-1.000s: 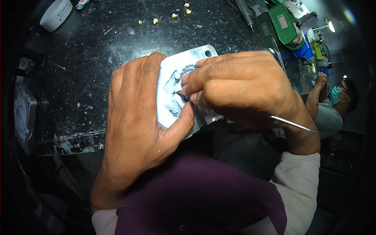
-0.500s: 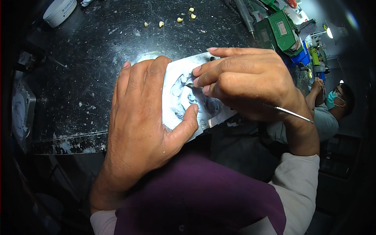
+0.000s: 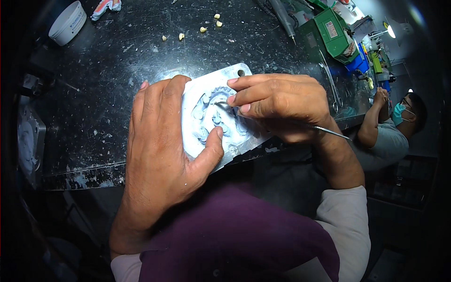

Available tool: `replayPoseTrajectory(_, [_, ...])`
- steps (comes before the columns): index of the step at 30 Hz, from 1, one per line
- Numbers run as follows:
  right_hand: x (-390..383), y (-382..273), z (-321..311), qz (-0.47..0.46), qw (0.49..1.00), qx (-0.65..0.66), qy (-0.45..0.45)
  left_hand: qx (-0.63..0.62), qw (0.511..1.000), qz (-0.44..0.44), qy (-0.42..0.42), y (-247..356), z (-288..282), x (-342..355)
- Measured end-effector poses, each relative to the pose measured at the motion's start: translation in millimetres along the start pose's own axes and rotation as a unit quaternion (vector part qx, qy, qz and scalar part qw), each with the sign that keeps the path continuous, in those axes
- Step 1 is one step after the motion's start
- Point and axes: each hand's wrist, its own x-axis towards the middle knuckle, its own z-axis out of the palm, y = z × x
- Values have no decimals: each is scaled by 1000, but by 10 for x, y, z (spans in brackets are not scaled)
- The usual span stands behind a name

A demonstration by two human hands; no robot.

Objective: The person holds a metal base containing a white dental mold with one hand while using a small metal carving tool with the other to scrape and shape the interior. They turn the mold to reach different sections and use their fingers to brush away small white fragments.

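A metal flask [image 3: 230, 71] filled with pale plaster, with a tooth-shaped arch moulded in it, lies at the bench's front edge. My left hand [image 3: 157, 145] grips its left side, thumb over the lower left of the plaster, fingers along the outer side. My right hand [image 3: 286, 101] pinches a slim metal instrument [image 3: 329, 132]; its thin tip touches the plaster inside the arch, and the shank extends rightward under the hand. The right fingertips sit just above the mould's upper right and hide part of it.
On the dark bench [image 3: 94, 113]: white tub [image 3: 66, 23], pink dental piece [image 3: 105, 7], several tooth-like pieces [image 3: 203, 29], handpiece [image 3: 284, 23], scissor-like tool [image 3: 333, 89], green bin [image 3: 331, 33], blue bin [image 3: 359, 63]. Another flask [image 3: 30, 141] is far left. A masked co-worker [image 3: 385, 136] sits at right.
My right hand and instrument have shifted leftward; its fingers now leave more of the upper arch showing. The flask and both hands appear slightly lower in the picture, as do surrounding objects.
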Motion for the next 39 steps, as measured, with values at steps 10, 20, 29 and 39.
replayPoseTrajectory(10, [22, -36, 58, -28, 998, -60, 10, 23, 1000, 6, 7, 20, 14, 1])
replayPoseTrajectory(20, [36, -78, 92, -57, 986, -154, 23, 29, 1000, -9, -8, 50, -37, 4])
replayPoseTrajectory(29, [-76, -281, 107, 90, 986, 29, 138, 61, 990, -62, 112, 228, 239, -185])
replayPoseTrajectory(39, [-428, -677, 381, 126, 984, 33, 123, 141, 987, 41, 60, 30, -50, -362])
